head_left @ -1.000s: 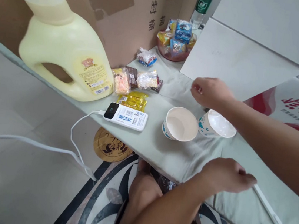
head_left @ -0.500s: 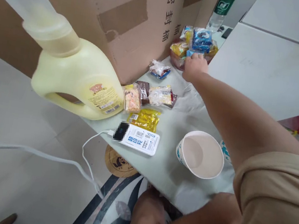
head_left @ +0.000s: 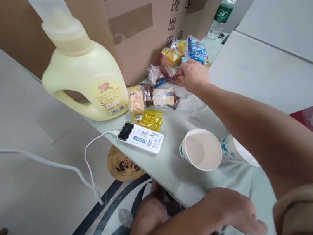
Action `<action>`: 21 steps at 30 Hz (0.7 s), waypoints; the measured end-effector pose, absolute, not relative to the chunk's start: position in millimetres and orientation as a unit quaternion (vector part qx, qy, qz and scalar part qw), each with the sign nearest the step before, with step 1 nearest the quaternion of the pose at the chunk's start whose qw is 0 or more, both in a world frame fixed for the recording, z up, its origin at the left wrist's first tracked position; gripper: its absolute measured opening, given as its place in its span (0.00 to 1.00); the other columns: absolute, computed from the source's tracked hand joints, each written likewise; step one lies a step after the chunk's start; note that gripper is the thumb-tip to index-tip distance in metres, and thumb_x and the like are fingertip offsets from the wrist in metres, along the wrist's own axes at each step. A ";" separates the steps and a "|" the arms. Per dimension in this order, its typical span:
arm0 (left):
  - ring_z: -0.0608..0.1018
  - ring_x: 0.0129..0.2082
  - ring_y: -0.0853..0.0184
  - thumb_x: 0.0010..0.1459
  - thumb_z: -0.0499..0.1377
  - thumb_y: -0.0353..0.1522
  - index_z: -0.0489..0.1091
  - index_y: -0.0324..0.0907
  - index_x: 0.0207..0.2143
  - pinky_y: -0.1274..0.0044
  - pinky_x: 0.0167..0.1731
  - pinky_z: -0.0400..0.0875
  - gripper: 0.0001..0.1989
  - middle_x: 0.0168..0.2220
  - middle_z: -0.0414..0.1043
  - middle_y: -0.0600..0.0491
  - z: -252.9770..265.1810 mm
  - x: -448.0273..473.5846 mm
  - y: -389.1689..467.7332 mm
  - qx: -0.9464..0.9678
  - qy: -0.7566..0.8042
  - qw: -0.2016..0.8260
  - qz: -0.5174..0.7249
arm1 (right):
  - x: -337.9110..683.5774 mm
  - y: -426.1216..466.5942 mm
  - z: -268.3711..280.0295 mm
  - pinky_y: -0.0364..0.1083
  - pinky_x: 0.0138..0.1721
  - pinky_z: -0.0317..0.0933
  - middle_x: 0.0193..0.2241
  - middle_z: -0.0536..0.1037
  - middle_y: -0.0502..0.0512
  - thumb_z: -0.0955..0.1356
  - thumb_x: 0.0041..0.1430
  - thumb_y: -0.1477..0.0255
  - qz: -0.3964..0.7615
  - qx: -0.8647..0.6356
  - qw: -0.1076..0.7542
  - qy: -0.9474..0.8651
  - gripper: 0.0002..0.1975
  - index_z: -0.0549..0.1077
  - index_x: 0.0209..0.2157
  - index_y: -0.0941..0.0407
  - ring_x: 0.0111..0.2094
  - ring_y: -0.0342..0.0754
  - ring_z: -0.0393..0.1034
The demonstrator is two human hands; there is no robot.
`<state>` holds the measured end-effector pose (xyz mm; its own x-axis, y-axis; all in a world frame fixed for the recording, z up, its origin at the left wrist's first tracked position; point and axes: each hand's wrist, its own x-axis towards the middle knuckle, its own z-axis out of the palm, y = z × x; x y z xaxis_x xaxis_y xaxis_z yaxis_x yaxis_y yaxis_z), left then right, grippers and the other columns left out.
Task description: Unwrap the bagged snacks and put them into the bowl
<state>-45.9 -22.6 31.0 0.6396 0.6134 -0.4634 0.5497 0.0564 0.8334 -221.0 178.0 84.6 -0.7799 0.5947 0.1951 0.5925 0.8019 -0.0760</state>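
Apparently partway: snack packets [head_left: 196, 49] in red bowl [head_left: 169, 71] toward far end of surface [head_left: 167, 166], right hand [head_left: 195, 75] at bowl's front, grip's hold indeterminable; loose wrapped snacks [head_left: 137, 101] outside, nearer front edge; left hand [head_left: 238, 210] near that edge, grip also indeterminable.

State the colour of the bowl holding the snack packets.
The bowl is reddish-pink; it shows best in the head view.

1. Between the power bank [head_left: 143, 139] and the left paper cup [head_left: 201, 149], the cloth [head_left: 174, 130] left a passage.
2. Behind the snack bowl [head_left: 169, 71], a cardboard box [head_left: 133, 53] closed the way.
3. At its right, a white panel [head_left: 263, 70] stood.
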 end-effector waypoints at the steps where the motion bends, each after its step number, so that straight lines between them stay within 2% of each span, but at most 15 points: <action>1: 0.77 0.58 0.48 0.62 0.49 0.46 0.75 0.40 0.54 0.64 0.49 0.74 0.28 0.58 0.75 0.41 32.3 -45.1 -22.4 0.683 0.431 0.590 0.012 | -216.4 173.2 92.1 0.51 0.43 0.61 0.47 0.77 0.60 0.66 0.58 0.75 0.018 -0.311 0.113 -0.944 0.08 0.75 0.40 0.56 0.46 0.55 0.70; 5: 0.80 0.51 0.52 0.64 0.48 0.45 0.76 0.41 0.44 0.69 0.41 0.73 0.23 0.50 0.79 0.44 36.7 -44.7 -23.7 0.692 0.434 0.576 0.005 | -194.4 154.4 123.7 0.51 0.46 0.61 0.38 0.77 0.57 0.68 0.58 0.75 0.054 -0.306 0.131 -0.941 0.03 0.73 0.35 0.55 0.42 0.53 0.69; 7: 0.80 0.49 0.53 0.64 0.48 0.44 0.76 0.41 0.43 0.70 0.39 0.73 0.22 0.48 0.79 0.44 39.3 -45.5 -24.3 0.695 0.439 0.570 0.005 | -182.4 147.5 138.5 0.52 0.46 0.61 0.33 0.75 0.56 0.67 0.59 0.75 0.086 -0.333 0.132 -0.930 0.01 0.72 0.33 0.57 0.39 0.51 0.68; 12: 0.80 0.49 0.52 0.64 0.47 0.42 0.75 0.40 0.47 0.68 0.40 0.72 0.23 0.48 0.79 0.43 42.7 -43.4 -23.8 0.695 0.461 0.551 -0.001 | -162.0 149.0 160.7 0.51 0.41 0.64 0.23 0.68 0.50 0.64 0.61 0.79 0.281 -0.445 0.184 -0.830 0.07 0.70 0.29 0.59 0.29 0.44 0.64; 14: 0.80 0.49 0.52 0.64 0.47 0.42 0.75 0.39 0.49 0.67 0.42 0.73 0.24 0.49 0.79 0.42 42.6 -40.8 -23.5 0.697 0.466 0.544 -0.002 | -159.6 155.6 164.4 0.52 0.40 0.66 0.21 0.67 0.48 0.64 0.60 0.80 0.323 -0.490 0.214 -0.781 0.08 0.68 0.27 0.59 0.26 0.42 0.63; 18: 0.79 0.52 0.51 0.63 0.47 0.42 0.74 0.38 0.51 0.66 0.45 0.73 0.25 0.52 0.78 0.41 41.8 -36.5 -23.9 0.700 0.474 0.533 -0.004 | -160.1 165.3 171.8 0.51 0.35 0.68 0.20 0.69 0.48 0.62 0.62 0.83 0.371 -0.538 0.238 -0.718 0.09 0.66 0.29 0.58 0.22 0.42 0.67; 21: 0.79 0.53 0.51 0.63 0.47 0.42 0.74 0.39 0.51 0.65 0.47 0.73 0.25 0.53 0.77 0.41 41.1 -35.8 -24.9 0.701 0.477 0.530 -0.003 | -160.7 167.7 176.2 0.47 0.31 0.68 0.21 0.72 0.51 0.57 0.67 0.82 0.419 -0.557 0.247 -0.674 0.12 0.66 0.31 0.59 0.22 0.42 0.69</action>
